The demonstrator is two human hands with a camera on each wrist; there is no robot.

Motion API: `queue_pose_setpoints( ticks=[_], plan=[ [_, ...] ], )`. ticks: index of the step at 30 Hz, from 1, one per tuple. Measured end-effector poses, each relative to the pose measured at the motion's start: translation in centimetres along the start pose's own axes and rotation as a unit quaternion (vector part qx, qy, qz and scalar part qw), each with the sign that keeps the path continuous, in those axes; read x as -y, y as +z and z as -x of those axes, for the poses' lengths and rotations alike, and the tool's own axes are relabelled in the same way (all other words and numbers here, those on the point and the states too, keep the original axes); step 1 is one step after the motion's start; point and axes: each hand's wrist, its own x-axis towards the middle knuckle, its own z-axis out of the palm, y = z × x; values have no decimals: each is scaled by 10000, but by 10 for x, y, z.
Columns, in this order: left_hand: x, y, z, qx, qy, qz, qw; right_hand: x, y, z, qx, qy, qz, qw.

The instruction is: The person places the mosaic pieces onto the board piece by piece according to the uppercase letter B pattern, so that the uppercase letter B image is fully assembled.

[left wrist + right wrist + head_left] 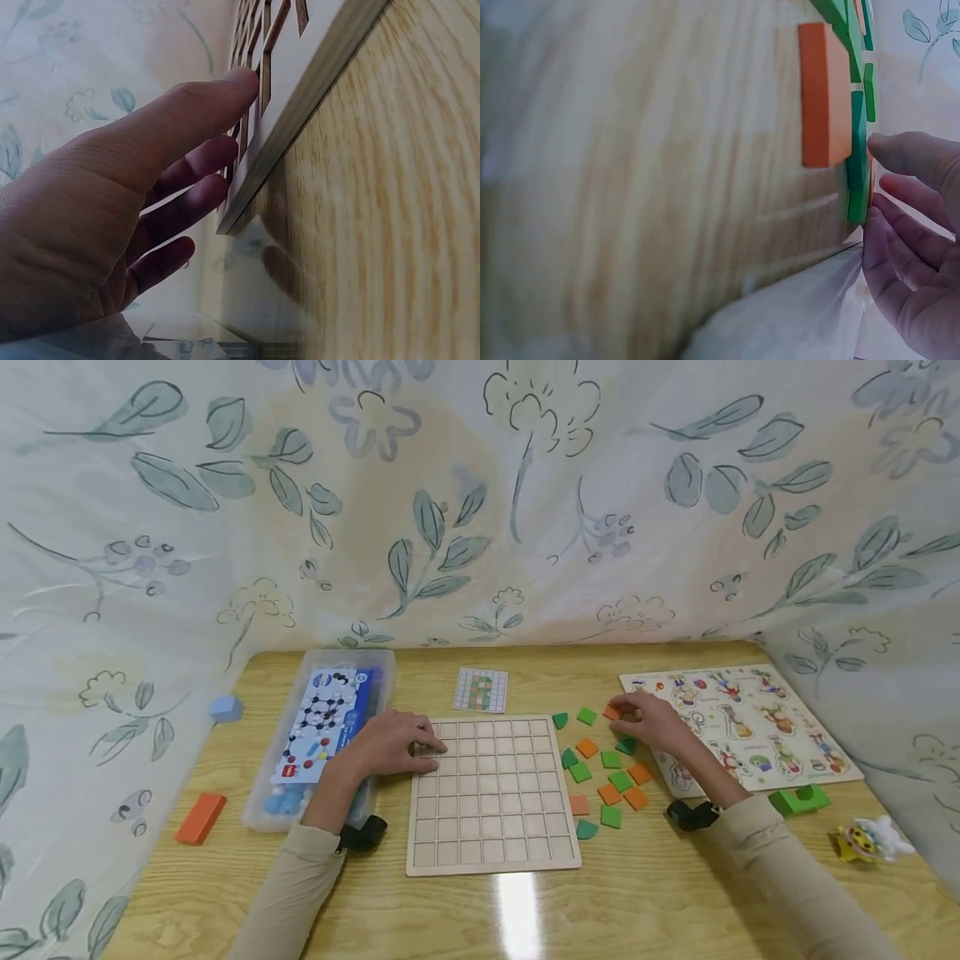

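My left hand [393,743] rests its fingertips and thumb on the left edge of a square wooden grid board [495,867]. In the left wrist view the fingers [202,159] are gently bent against the board [300,67]. My right hand [652,720] has thumb and fingers around an orange square tile [612,712] at the back of a loose group of tiles. In the right wrist view a sliver of that tile shows between the fingertips [877,146]. Green square tiles [611,817], orange ones [635,798] and dark green rounded pieces [587,830] lie right of the board.
Behind the board lies a small pattern card [480,690]. A plastic box with a molecule-model label [322,714] stands left, near an orange block [201,818] and a blue block [226,708]. On the right are a picture puzzle board [750,718], a green block [799,800] and a small toy [862,842].
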Motion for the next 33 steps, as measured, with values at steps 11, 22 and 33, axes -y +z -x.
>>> queue_pose_setpoints(
  ticks=[11,22,33],
  plan=[
    [-1,2,-2,-49,46,-94,9999,3,-2,2,-61,-81,76,9999],
    [-2,1,-1,-116,59,-79,9999,4,-1,2,-112,-138,262,9995],
    [-3,-2,-1,-85,90,-108,9999,8,-3,5,-152,-276,365,9988]
  ],
)
